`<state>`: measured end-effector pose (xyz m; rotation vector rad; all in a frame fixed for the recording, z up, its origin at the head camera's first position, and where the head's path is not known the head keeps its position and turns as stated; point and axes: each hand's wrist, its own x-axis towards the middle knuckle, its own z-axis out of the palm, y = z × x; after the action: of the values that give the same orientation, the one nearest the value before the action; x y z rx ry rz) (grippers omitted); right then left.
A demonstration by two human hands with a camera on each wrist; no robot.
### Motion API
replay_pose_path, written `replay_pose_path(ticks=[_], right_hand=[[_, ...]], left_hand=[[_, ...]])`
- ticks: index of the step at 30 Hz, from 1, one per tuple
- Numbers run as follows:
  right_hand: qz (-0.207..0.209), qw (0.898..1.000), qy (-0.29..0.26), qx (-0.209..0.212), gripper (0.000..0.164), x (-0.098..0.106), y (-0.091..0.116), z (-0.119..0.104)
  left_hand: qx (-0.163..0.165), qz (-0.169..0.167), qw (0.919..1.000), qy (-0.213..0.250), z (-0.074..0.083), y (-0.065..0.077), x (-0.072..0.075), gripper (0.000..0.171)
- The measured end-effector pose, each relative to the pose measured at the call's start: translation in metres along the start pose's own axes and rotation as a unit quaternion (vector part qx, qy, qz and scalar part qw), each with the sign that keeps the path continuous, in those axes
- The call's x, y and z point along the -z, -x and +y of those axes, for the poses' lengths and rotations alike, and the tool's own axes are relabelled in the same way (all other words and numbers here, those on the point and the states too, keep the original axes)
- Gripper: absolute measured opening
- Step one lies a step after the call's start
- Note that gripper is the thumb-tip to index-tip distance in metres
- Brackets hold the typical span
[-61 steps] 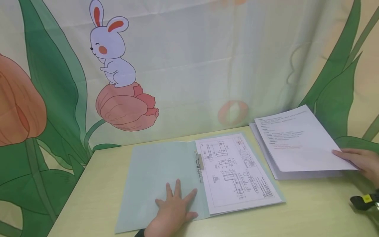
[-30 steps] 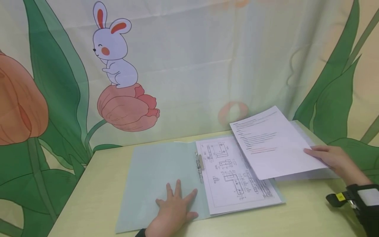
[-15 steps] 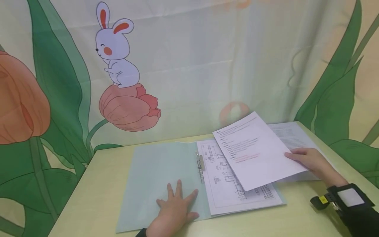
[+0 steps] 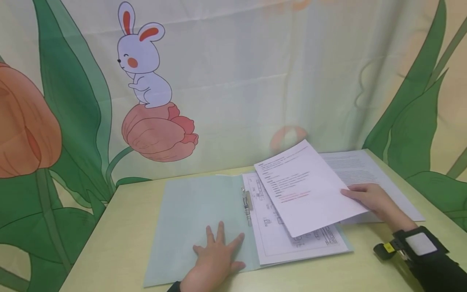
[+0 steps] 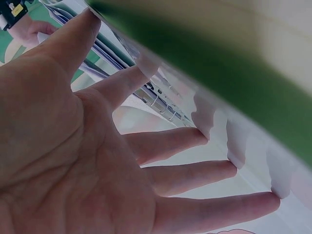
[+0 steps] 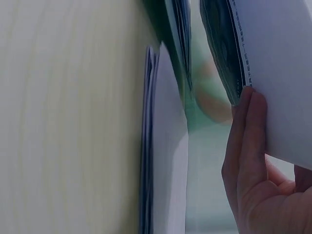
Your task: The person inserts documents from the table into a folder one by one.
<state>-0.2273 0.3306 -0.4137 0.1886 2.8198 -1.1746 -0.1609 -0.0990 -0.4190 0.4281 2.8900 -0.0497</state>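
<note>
An opened pale green file folder (image 4: pixel 189 211) lies on the table, a metal clip (image 4: pixel 247 205) along its spine. My left hand (image 4: pixel 215 259) rests on its left cover with fingers spread; the left wrist view shows the fingertips touching the cover. In my right hand (image 4: pixel 372 198), a printed paper sheet (image 4: pixel 306 198) is pinched by its right edge between thumb and fingers. That sheet hangs tilted above the technical drawing sheet (image 4: pixel 270 247) in the folder and hides much of it. From the right wrist view, the held sheet's underside (image 6: pixel 229 48) carries a dark printed picture.
A stack of printed papers (image 4: pixel 386 182) lies right of the folder, partly behind the held sheet. The light wooden table (image 4: pixel 102 239) meets a curtain (image 4: pixel 233 81) with a rabbit and tulips at its back edge. A camera strap (image 4: pixel 416 243) sits on the right wrist.
My right hand has lifted the top sheet from the right-hand stack and carried it left, over the drawing in the folder. My left hand has stayed on the cover.
</note>
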Motion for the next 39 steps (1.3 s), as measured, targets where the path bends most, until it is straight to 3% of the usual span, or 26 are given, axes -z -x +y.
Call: replay_pose_path(ticks=[25, 35, 39], right_hand=[[-0.019, 0.998, -0.060, 0.008, 0.058, -0.032, 0.014, -0.018], [-0.043, 0.997, -0.062, 0.011, 0.057, -0.037, 0.019, -0.023], [-0.049, 0.998, -0.036, 0.017, 0.060, -0.037, 0.022, -0.027]], left_hand=[[-0.001, 0.009, 0.9999, -0.014, 0.001, 0.002, 0.001, 0.068], [0.001, 0.005, 0.9998, -0.017, 0.003, 0.001, 0.005, 0.067], [0.004, 0.001, 0.9999, -0.017, 0.004, 0.000, 0.004, 0.068]])
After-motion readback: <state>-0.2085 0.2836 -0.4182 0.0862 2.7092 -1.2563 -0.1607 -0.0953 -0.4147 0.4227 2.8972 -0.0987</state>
